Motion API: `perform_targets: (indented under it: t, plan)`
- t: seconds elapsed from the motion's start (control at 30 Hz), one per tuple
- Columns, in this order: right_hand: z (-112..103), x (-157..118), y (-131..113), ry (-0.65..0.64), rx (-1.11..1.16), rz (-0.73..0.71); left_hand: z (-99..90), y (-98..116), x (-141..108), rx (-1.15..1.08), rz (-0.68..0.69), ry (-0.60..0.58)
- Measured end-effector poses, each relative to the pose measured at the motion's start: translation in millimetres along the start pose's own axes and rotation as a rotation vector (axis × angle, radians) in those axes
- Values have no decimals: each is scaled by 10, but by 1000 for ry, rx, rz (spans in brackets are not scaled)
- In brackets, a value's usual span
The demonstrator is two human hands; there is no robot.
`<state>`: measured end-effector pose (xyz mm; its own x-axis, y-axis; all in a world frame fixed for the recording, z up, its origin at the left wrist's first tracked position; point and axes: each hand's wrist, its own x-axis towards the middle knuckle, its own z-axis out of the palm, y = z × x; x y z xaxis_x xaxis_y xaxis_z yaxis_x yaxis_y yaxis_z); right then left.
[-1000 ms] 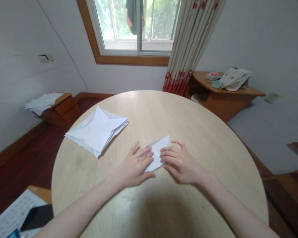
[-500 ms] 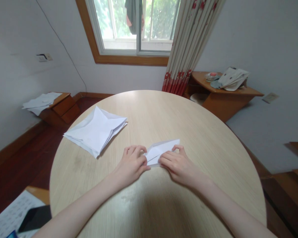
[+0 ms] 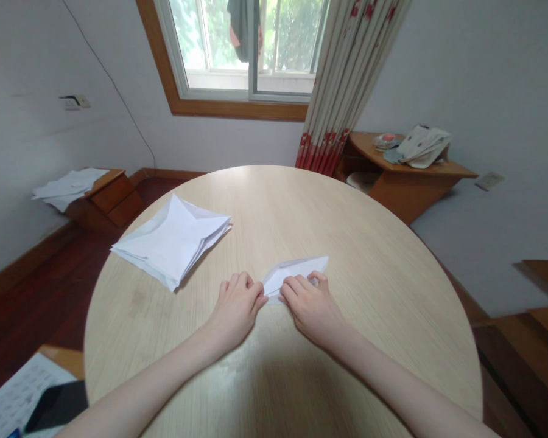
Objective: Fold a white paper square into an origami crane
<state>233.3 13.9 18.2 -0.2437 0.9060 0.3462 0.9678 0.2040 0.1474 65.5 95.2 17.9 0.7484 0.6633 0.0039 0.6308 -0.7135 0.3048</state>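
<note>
A folded white paper (image 3: 296, 267) lies on the round wooden table (image 3: 274, 201), in front of me. My left hand (image 3: 240, 304) pinches its left corner between thumb and curled fingers. My right hand (image 3: 311, 304) rests over its right and near part, the fingers bent and pressed on the near edge; the right thumb is mostly hidden. Left of the hands and farther back lies a stack of folded white papers (image 3: 176, 240) with pointed corners.
Beyond the table are a window, a curtain (image 3: 338, 91) and a corner shelf (image 3: 411, 164) with a bag (image 3: 422, 146). A drawer cabinet (image 3: 114, 198) with papers stands at the left. A black phone (image 3: 57, 404) lies on a printed sheet at the lower left.
My left hand has closed in on the paper's left corner, its fingers drawn together. My right hand has slid a little left along the near edge. The view has shifted slightly.
</note>
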Motion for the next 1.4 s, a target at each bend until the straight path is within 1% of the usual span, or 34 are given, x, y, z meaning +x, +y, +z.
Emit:
perform_targets:
  t: [0.17, 0.3, 0.43, 0.67, 1.03, 1.23, 1.4]
  plan:
    - [46, 29, -18, 1, -30, 35, 15, 51, -13, 108, 14, 20]
    - [45, 48, -35, -20, -18, 69, 33, 85, -33, 203, 37, 63]
    - [44, 64, -37, -22, 23, 75, 34, 88, -43, 224, 43, 98]
    - [46, 78, -27, -56, 71, 75, 3, 91, -16, 142, 14, 96]
    - [11, 81, -13, -52, 80, 62, 4, 111, -2, 5, -61, 131]
    - [-16, 87, -27, -38, 49, 55, 3, 61, 26, -139, -128, 128]
    - [-4, 79, -17, -51, 43, 60, -52, -11, 40, -180, -144, 91]
